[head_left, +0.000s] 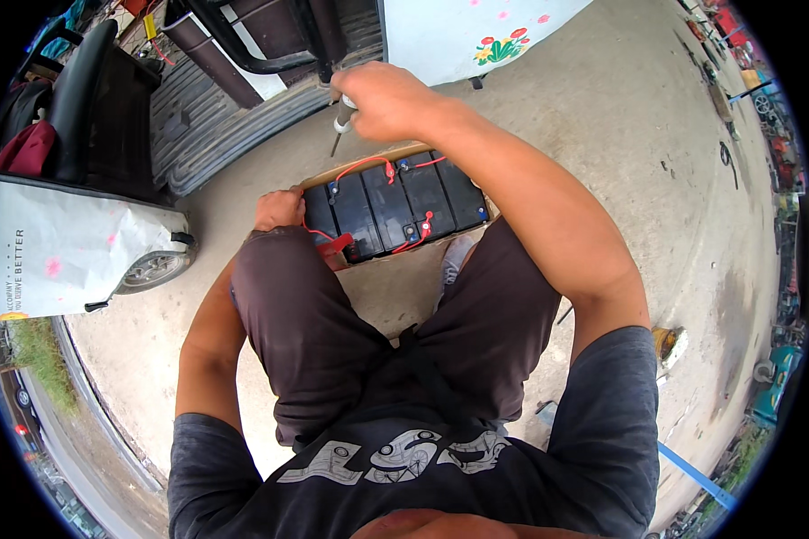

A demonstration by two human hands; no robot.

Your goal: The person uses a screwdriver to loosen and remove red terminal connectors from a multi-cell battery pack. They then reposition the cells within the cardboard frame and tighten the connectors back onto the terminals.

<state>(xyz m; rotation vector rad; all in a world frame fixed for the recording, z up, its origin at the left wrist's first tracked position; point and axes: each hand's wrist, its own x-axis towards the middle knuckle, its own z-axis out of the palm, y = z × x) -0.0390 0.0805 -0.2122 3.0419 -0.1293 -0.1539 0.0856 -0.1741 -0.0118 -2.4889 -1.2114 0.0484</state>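
My right hand grips a screwdriver by its white-and-dark handle, shaft pointing down above the far edge of a box of batteries. The pack, several black batteries joined by red cables with lugs on terminals, lies on the ground just beyond my knees. My left hand grips the box's left end, its fingers curled on the edge and partly hidden. A red piece sits at the pack's near-left corner.
A vehicle with a ribbed floor, black seat and white panels stands ahead and left, a wheel showing. Concrete ground extends right, with a blue strap and scattered parts along the edge. Grass borders the left.
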